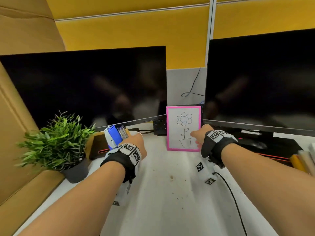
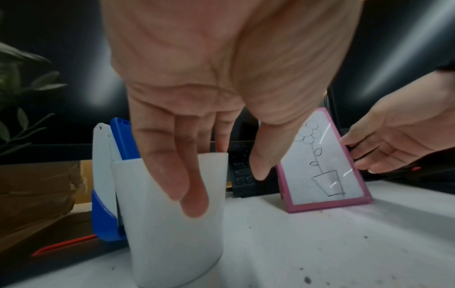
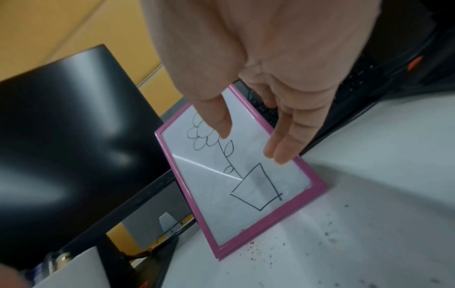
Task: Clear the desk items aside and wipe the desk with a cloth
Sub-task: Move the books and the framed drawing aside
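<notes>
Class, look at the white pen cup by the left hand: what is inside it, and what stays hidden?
Standing in the white pen cup are a blue and white stapler and some clear pens. Their lower ends and anything at the bottom are hidden by the cup's wall.

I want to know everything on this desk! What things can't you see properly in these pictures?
- White cup: its inside is hidden by its wall, left wrist view; the left hand covers it in the head view.
- Pink frame: what props it up is behind it, every view.
- Keyboard: mostly hidden behind the frame and monitors.
- No cloth shows in any view.
- Right hand: whether it grips the frame is unclear.
</notes>
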A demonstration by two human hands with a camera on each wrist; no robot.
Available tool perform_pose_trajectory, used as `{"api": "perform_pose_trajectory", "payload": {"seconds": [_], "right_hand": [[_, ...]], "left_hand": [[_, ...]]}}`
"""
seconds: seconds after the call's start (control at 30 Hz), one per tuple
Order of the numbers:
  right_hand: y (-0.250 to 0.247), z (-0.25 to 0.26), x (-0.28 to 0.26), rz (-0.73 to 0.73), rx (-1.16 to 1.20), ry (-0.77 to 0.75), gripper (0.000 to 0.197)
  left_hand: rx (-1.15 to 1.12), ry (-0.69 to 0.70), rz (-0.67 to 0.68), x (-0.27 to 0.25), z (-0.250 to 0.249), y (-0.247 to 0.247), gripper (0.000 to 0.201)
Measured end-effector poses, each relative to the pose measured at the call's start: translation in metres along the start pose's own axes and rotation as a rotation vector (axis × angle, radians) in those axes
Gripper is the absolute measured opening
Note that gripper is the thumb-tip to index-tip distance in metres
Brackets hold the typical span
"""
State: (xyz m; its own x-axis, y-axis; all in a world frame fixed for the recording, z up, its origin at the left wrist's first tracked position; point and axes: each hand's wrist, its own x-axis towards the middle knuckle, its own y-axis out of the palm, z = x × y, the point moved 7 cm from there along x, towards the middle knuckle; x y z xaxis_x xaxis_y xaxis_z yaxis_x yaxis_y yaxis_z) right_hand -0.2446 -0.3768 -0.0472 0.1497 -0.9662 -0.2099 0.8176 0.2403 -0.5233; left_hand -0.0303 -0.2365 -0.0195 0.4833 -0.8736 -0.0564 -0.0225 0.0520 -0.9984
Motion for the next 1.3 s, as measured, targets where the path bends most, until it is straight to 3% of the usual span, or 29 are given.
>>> {"api": "perform_pose_trajectory", "payload": {"seconds": [0.17,0.33,0.4,0.47,0.53,0.6,0.8,1.0,1.13,1.3], "right_hand": [[0.018,-0.009,0.034,-0.011,0.103,0.014,0.046],[0.021,-0.005,0.033,-0.06,0.217,0.0,0.004],[0.016,0.002,0.024,-0.084,0.241,-0.054,0.004],[0.005,0.007,0.013,-0.099,0.277,-0.103,0.012],[-0.014,0.006,0.002,-0.139,0.304,-0.125,0.019],[-0.036,0.001,-0.009,-0.178,0.299,-0.129,0.015],[-0.081,-0.018,-0.029,-0.244,0.272,-0.135,0.003],[-0.113,-0.048,-0.037,-0.248,0.243,-0.096,0.006],[-0.139,-0.079,-0.044,-0.285,0.261,-0.022,0.006],[-0.172,-0.113,-0.059,-0.356,0.256,0.053,0.005]], "left_hand": [[0.056,-0.011,-0.007,0.018,0.01,0.011,0.028],[0.066,-0.025,-0.026,0.027,0.016,0.016,0.01],[0.054,-0.04,-0.067,0.024,0.015,0.01,0.034],[0.052,-0.05,-0.073,0.021,0.014,0.005,0.028],[-0.014,-0.078,-0.062,0.017,0.011,-0.001,0.007],[-0.08,-0.094,-0.082,0.012,0.005,-0.005,0.02],[-0.107,-0.012,-0.158,-0.003,-0.044,-0.017,0.045],[-0.118,0.104,-0.151,-0.012,-0.098,-0.016,0.026],[-0.112,0.16,-0.165,-0.022,-0.13,-0.007,0.042],[-0.115,0.261,-0.181,-0.042,-0.171,-0.005,0.042]]}}
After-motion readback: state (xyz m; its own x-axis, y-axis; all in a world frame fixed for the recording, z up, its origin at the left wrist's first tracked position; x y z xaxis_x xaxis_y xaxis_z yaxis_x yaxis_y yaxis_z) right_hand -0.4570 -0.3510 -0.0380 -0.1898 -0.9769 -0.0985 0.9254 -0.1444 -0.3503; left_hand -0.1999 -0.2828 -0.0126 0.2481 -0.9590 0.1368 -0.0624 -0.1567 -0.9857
